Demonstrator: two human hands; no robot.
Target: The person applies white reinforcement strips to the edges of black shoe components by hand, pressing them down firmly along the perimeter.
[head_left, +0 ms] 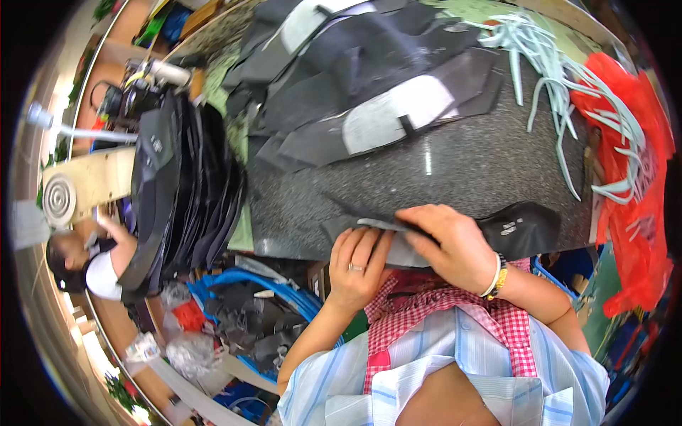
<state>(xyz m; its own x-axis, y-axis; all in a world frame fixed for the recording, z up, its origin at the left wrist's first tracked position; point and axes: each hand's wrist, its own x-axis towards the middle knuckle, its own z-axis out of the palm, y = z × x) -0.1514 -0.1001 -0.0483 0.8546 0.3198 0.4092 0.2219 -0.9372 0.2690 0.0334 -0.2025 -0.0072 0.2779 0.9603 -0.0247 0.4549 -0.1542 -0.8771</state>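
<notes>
Pressing flat on the dark gray piece [398,245] at the near edge of the table [455,170], the right hand [447,245] and left hand [359,266] should push slowly and keep it from sliding.

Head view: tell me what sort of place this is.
Most likely a small workshop that makes things from cut black material. Both hands, left hand and right hand, press a black piece on a speckled worktable; cut black pieces pile behind, stacked pieces beside, pale strips nearby.
</notes>
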